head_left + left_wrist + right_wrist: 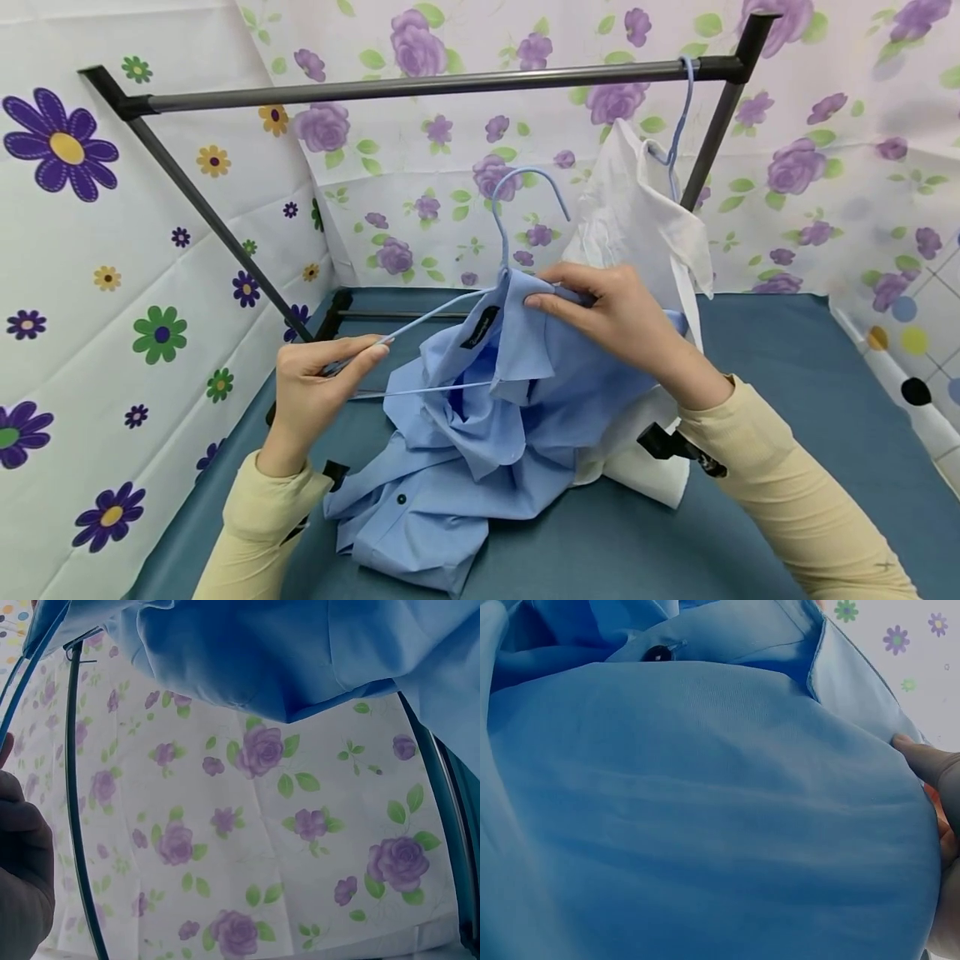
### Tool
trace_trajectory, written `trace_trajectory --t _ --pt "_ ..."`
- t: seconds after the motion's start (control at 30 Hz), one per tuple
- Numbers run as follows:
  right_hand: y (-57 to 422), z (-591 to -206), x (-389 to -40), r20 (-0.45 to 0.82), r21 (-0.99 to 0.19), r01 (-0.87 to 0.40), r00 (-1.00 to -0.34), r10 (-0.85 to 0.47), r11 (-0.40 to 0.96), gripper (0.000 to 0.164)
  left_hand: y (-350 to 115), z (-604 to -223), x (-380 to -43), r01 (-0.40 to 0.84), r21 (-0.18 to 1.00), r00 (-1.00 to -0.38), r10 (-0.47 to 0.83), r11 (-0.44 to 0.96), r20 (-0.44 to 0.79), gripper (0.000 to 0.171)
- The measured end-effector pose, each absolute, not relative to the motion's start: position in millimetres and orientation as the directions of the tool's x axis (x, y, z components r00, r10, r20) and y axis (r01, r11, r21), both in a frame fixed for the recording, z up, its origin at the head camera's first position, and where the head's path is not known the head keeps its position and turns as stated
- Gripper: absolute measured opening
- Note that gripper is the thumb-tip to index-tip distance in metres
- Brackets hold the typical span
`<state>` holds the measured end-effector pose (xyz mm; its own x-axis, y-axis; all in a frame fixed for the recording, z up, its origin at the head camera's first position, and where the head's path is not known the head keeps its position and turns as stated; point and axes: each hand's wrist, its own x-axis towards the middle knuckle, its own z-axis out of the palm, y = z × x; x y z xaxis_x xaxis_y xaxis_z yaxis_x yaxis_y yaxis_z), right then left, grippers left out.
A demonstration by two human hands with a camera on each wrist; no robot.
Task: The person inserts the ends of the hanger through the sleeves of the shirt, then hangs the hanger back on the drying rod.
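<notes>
A light blue shirt with dark buttons droops over the table in loose folds. One end of a blue hanger sits inside its collar and shoulder, with the hook standing up above the collar. My left hand grips the bare end of the hanger, left of the shirt. With thumb and fingers, my right hand pinches the shirt at the collar and shoulder, just right of the hook. In the right wrist view the shirt fabric fills most of the picture, the right thumb pressed on its edge.
A dark metal rack spans the back, its bar above both hands. A white shirt hangs on a blue hanger at the bar's right end. Its lower part lies on the blue-green table. Flowered sheets line the walls.
</notes>
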<state>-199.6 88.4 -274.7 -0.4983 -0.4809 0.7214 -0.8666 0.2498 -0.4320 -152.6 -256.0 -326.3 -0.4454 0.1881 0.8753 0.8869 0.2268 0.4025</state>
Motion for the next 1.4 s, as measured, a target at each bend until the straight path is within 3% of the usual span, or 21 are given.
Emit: trace_trajectory --t 0.2,0.37,0.57,1.3,1.4 --pt "89.3 -273.2 -196.3 0.73 -0.432 -0.872 -0.488 -0.479 0.231 0.02 -252.7 -321.9 -153.8 0.889 0.41 -0.449 0.205 0.205 0.87 0.015" --pt "88.5 -269.6 -193.0 0.731 -0.437 -0.871 -0.49 -0.475 0.227 0.02 -251.6 -320.0 -154.5 0.881 0.413 -0.46 0.216 0.23 0.861 0.006" --pt "85.9 -267.3 -192.7 0.73 -0.434 -0.866 -0.499 -0.467 0.247 0.015 -249.6 -316.6 -155.3 0.858 0.428 -0.491 0.211 0.283 0.845 0.015" --pt "81.4 -263.0 -188.0 0.689 -0.513 -0.832 -0.546 -0.477 0.211 0.009 -247.8 -314.1 -156.7 0.852 0.471 -0.519 0.25 0.229 0.817 0.011" --pt "80.7 -263.4 -187.8 0.686 -0.516 -0.828 -0.552 -0.474 0.218 0.004 -248.7 -315.9 -155.8 0.85 0.486 -0.525 0.256 0.204 0.812 0.018"
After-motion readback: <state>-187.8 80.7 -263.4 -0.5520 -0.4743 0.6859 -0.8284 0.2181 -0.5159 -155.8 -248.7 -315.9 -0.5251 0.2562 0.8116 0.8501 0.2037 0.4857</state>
